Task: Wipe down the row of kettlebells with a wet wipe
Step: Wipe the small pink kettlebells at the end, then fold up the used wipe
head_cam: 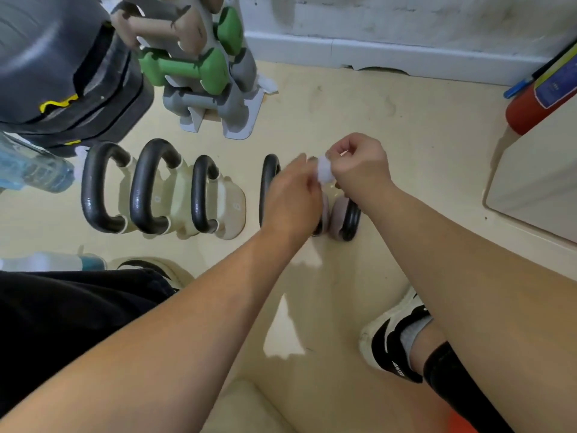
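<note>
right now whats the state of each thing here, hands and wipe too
wet wipe: bunched small, between both hands
right hand: pinches the wet wipe
left hand: pinches the wet wipe, blurred
cream kettlebells: three standing in a row, untouched
pink kettlebell: standing, partly hidden behind hands
green dumbbell: resting on rack

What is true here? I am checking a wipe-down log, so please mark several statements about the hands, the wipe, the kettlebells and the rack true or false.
1. The left hand and the right hand both hold the white wipe. True.
2. The wipe is pressed against a cream kettlebell. False: it is held in the air between the hands, over the pink kettlebell.
3. Three cream kettlebells with black handles stand to the left of the hands. True.
4. Every dumbbell on the dumbbell rack is red. False: it holds a green dumbbell, a beige dumbbell and a grey dumbbell.
</note>
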Demonstrator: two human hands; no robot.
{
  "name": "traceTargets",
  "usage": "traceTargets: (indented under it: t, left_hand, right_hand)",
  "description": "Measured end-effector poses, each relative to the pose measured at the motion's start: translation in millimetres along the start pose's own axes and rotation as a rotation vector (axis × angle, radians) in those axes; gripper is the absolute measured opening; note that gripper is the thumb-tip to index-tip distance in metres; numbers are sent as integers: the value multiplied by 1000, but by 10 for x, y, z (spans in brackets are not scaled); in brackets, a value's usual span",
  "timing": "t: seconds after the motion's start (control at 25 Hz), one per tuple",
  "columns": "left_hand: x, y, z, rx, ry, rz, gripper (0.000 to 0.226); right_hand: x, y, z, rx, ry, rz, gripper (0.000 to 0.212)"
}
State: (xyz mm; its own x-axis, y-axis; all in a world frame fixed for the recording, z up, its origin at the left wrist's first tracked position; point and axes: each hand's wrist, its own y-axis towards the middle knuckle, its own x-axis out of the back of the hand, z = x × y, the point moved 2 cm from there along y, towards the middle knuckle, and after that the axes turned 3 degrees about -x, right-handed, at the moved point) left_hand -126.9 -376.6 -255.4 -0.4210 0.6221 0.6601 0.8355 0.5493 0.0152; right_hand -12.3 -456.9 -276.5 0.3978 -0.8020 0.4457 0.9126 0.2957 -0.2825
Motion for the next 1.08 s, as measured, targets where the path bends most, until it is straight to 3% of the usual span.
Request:
traceTargets:
  t: [0.12,0.2,0.28,0.4,0.44,0.6,0.68,0.8,0.92,1.0,1.08]
  left_hand:
    - [-336,-95,276,124,161,314,36]
    - [-440,-324,371,48,328,320,53]
    - [-447,-630,421,-11,315,357,63]
    - [-298,-1020,601,-35,403,630,57]
    - [-174,-1035,638,-36,394,594,52]
    - [382,-457,423,40,213,77,38]
    - [507,-188,406,52,135,6,28]
    - [503,-266,507,159,-20,76,27]
    - [468,-498,572,73,244,111,24]
    - [533,-522,522,54,427,257,24]
    - [654,-430,417,85,438,388,27]
  right_hand:
    - [-88,20,-28,-64,34,-3,9]
    - [-96,7,-43,-115,1,-10,9]
    - [-97,-38,-7,-122,-91,-26,11]
    - [-239,-105,102,-57,-164,31,13]
    - [-307,-116,150,-29,-172,53,13]
    - [-541,-145,331,57,-170,108,15]
    - [-633,-143,364,36,-139,142,26]
    - [-694,-177,393,-9,-126,183,32]
    - [-628,-261,438,-31,-260,240,31]
    - [-565,-360,530,-52,-355,310,32]
    - [-497,-446,657,-116,-369,382,30]
